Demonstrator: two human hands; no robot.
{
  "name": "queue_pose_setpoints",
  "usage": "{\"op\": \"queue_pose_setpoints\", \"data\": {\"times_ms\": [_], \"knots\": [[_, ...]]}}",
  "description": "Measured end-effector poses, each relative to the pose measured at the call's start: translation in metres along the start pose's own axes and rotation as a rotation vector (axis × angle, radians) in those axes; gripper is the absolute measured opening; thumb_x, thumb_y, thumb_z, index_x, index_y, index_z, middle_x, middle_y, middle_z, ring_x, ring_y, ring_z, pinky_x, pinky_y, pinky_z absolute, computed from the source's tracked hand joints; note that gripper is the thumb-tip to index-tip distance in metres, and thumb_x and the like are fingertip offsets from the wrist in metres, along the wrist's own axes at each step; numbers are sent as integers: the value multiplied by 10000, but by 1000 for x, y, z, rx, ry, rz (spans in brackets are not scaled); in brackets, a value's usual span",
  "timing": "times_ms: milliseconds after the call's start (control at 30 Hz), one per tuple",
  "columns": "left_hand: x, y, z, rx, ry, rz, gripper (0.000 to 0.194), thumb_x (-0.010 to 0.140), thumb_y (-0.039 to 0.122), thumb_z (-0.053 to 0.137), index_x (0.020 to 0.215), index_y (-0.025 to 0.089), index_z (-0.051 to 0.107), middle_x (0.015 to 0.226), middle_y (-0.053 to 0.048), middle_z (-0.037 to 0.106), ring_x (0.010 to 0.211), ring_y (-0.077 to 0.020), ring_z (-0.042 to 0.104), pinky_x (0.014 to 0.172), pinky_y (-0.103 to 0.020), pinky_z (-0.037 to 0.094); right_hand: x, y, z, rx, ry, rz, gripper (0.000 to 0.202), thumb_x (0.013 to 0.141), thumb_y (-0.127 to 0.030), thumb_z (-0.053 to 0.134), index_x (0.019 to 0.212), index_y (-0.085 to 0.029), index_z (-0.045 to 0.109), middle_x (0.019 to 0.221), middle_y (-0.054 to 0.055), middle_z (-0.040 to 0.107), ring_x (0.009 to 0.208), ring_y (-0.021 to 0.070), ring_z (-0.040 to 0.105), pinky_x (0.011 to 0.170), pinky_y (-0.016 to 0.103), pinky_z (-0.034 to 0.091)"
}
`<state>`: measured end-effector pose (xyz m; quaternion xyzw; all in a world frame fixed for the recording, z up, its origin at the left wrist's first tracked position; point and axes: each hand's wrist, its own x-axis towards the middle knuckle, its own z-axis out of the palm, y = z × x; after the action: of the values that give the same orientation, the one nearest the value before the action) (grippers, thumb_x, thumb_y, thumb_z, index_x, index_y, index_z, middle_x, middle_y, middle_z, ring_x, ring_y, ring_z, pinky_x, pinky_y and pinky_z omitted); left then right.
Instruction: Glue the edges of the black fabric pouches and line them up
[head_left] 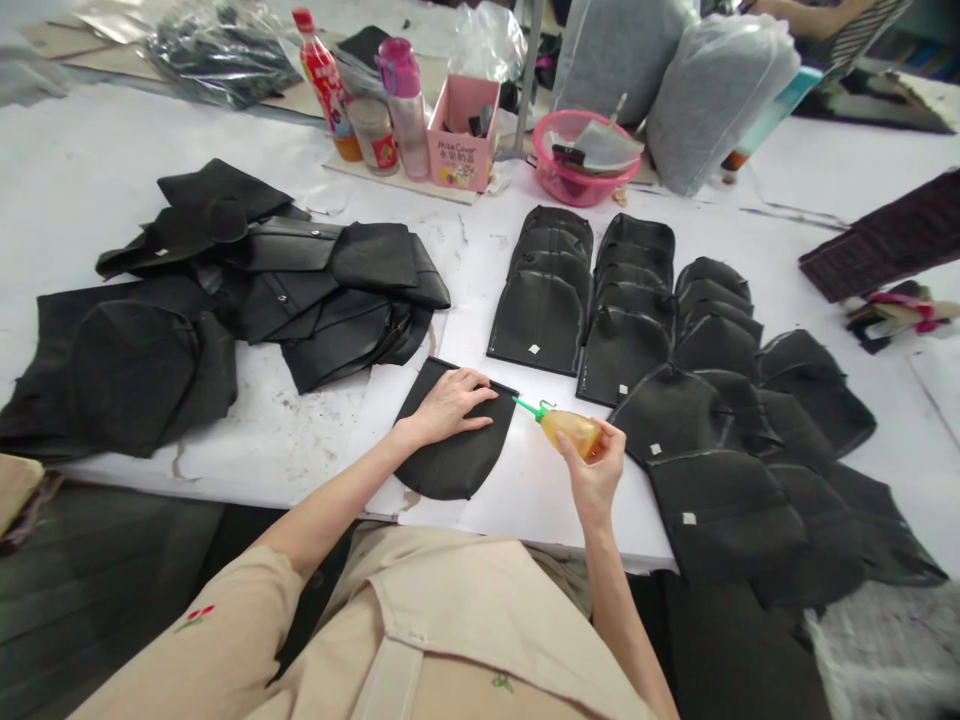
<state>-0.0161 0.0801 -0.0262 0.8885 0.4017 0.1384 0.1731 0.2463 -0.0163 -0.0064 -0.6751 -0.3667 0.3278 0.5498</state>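
Observation:
My left hand [452,405] lies flat, fingers stretched out, on a rounded black leather-like piece [442,468] at the table's front edge. In my right hand [598,470] is a squeeze bottle [570,431] of amber liquid with a green nozzle. The nozzle's tip points left and is at the upper right corner of the black piece; whether it touches cannot be made out. Right of the bottle lie overlapping rows of similar black pieces [541,318], several with small white tags. A loose heap of black pieces [360,255] lies to the left.
Along the back of the white table [300,440] stand a red-capped drink bottle [325,85], a glass jar [373,137], a pink-lidded bottle [405,110], a pink box [459,150] and a pink basin [577,180]. A dark patterned object [885,235] is at right. Another person's arm [817,18] shows at the top right.

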Motion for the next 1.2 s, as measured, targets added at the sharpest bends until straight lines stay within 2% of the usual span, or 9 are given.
{"op": "queue_pose_setpoints", "data": {"times_ms": [267, 467, 733, 1200], "knots": [[0, 1, 1, -1, -3, -13, 352, 939, 375, 748, 1249, 212, 712, 1302, -119, 666, 1243, -298, 579, 1083, -449, 427, 6, 2, 3, -114, -5, -79, 687, 693, -552, 918, 1201, -231, 584, 1113, 33, 638, 995, 232, 645, 895, 361, 529], [-1, 0, 3, -19, 7, -15, 363, 935, 382, 750, 1256, 217, 711, 1302, -123, 665, 1258, -305, 572, 1079, -457, 432, 6, -5, -2, -194, -47, -145, 652, 697, -545, 915, 1185, -239, 608, 1118, 36, 653, 1017, 242, 638, 945, 392, 524], [-1, 2, 1, -17, 10, -20, 369, 946, 384, 743, 1263, 199, 709, 1309, -127, 660, 1268, -306, 568, 1095, -458, 422, -3, -11, -9, -214, -95, -138, 631, 716, -549, 909, 1187, -245, 620, 1121, 40, 657, 1009, 246, 638, 947, 404, 523], [-2, 0, 4, -56, 13, -35, 367, 929, 357, 754, 1261, 206, 720, 1312, -122, 659, 1271, -317, 558, 1103, -473, 416, -18, -16, -17, -248, -96, -123, 638, 710, -564, 907, 1178, -237, 622, 1164, 72, 666, 1055, 274, 657, 986, 450, 535]]}}
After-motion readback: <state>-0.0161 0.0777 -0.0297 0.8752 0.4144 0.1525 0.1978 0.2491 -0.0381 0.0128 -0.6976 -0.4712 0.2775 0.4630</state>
